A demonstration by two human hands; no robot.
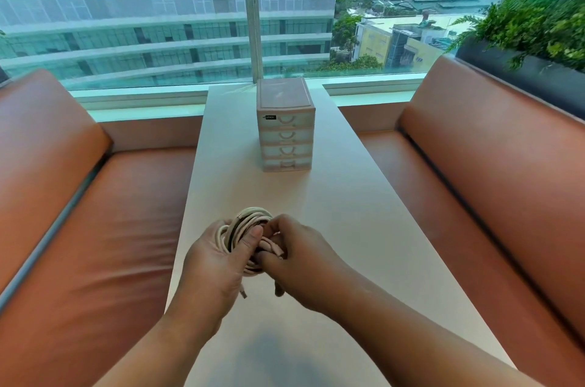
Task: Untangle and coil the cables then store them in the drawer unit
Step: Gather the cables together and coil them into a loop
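I am working from one wide-angle view only, riding on the person's head and looking forward and down along the counter (pixel 348 212). It is sitting close over the near edge, where the left hand (pixel 215 263) and right hand (pixel 304 257) are filling the lower middle, and facing the far edge, the drawer unit (pixel 286 133) and the window (pixel 126 38).

We find only one piece of writing: a small dark label (pixel 269 117) with pale lettering, stuck at the upper left of the front of the drawer unit (pixel 286 133). Its letters are too small and blurred for us to read with any certainty.
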